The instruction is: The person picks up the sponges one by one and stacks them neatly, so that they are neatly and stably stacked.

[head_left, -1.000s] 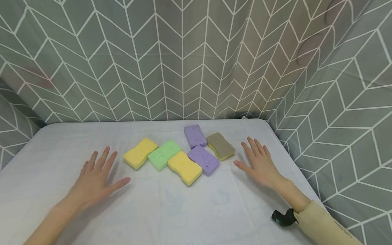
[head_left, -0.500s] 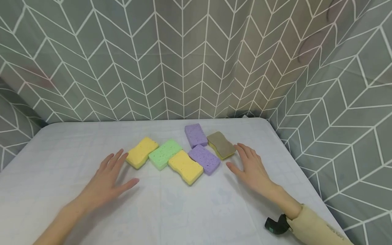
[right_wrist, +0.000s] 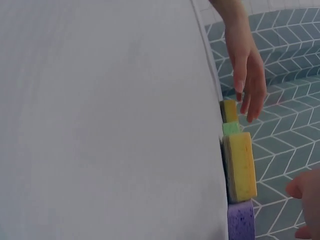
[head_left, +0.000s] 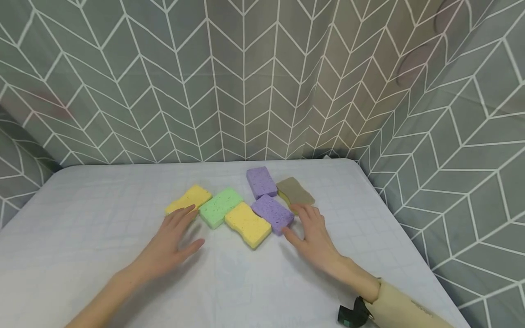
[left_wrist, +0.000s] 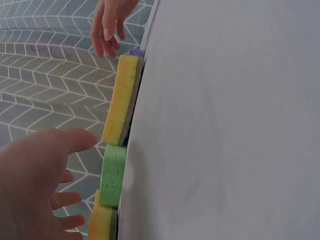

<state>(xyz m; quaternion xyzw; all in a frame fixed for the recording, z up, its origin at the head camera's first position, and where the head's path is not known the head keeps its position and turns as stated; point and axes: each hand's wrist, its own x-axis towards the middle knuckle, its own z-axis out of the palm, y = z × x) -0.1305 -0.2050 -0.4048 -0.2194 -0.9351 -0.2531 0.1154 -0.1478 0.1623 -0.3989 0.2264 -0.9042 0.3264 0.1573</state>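
The left hand [head_left: 166,250] is held over the near edge of a yellow, wavy-sided block sponge [head_left: 190,197], and part of that sponge is hidden by the fingers. Its grip is wide, with the thumb spread well away from the fingers. The right hand [head_left: 313,239] is held at the other end of the bunch, near a yellow wavy sponge with a flat grey-brown top [head_left: 294,191]. Its grip is wide too — the fingers are stretched out and the thumb is pointed at the corner of a light purple, box-shaped sponge [head_left: 272,213]. In the wrist views both hands are seen raised above the sponges, but whether any fingertip is touching cannot be told for sure.

Between the hands, a light green, box-shaped sponge [head_left: 220,207] is set just beside the first yellow one. Next to the green one, a second yellow, wavy-sided sponge [head_left: 248,224] is placed nearest the person, and a dark layer is seen under it. Behind the first purple sponge, another purple box-shaped sponge [head_left: 261,181] is laid.

All six are laid flat on a desk covered with white cloth [head_left: 246,291]. A cream sleeve [head_left: 402,305] is worn on the right arm — a small black thing [head_left: 353,314] is fixed at its cuff. Behind the desk, a grey curtain with white zigzag lines [head_left: 246,91] is hung.
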